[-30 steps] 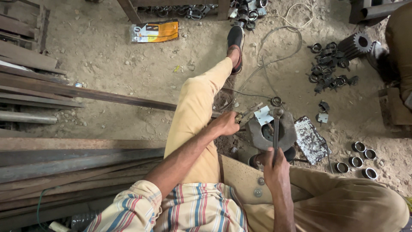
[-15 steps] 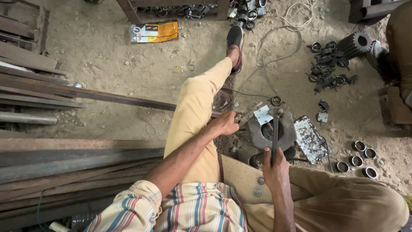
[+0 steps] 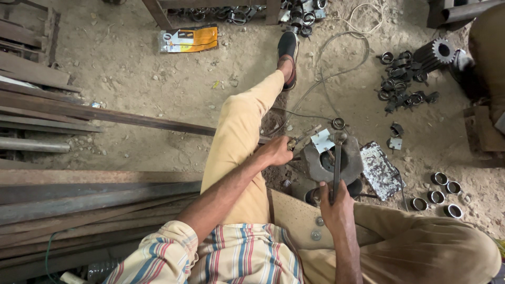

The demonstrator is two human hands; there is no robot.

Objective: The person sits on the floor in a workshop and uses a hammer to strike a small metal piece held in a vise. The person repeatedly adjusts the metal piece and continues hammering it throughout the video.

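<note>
Right grip: the right hand (image 3: 336, 208) is clenched around the lower end of a dark hammer handle (image 3: 336, 168). The handle runs straight up from the fist, and its head (image 3: 338, 138) lies at the far edge of a heavy round metal block (image 3: 329, 160) set on the dirt floor (image 3: 131, 84) between the person's legs.

Left grip: the left hand (image 3: 276, 151) is closed on a pair of tongs (image 3: 302, 139). The tongs point to the right, toward a small pale metal plate (image 3: 322, 141) lying at the upper left edge of the block. Whether the tongs actually pinch the plate cannot be determined.

Adjacent items: a flat rectangular perforated metal sheet (image 3: 380, 169) lies just beside the block, on its right. Four short steel rings (image 3: 439, 193) lie on the floor further right. One single ring (image 3: 338, 123) lies just above the block.

Packages: a flat rectangular package (image 3: 189, 39), orange and yellow with a white end, lies on the floor at the upper left, well apart from both hands.

Outer area: a pile of dark rings (image 3: 402, 84) lies at the upper right, next to a dark toothed gear cylinder (image 3: 434, 53). A pale wire (image 3: 336, 63) loops across the floor near the outstretched foot in a black shoe (image 3: 288, 44). Long rusted steel bars (image 3: 94, 189) are stacked along the left side.
</note>
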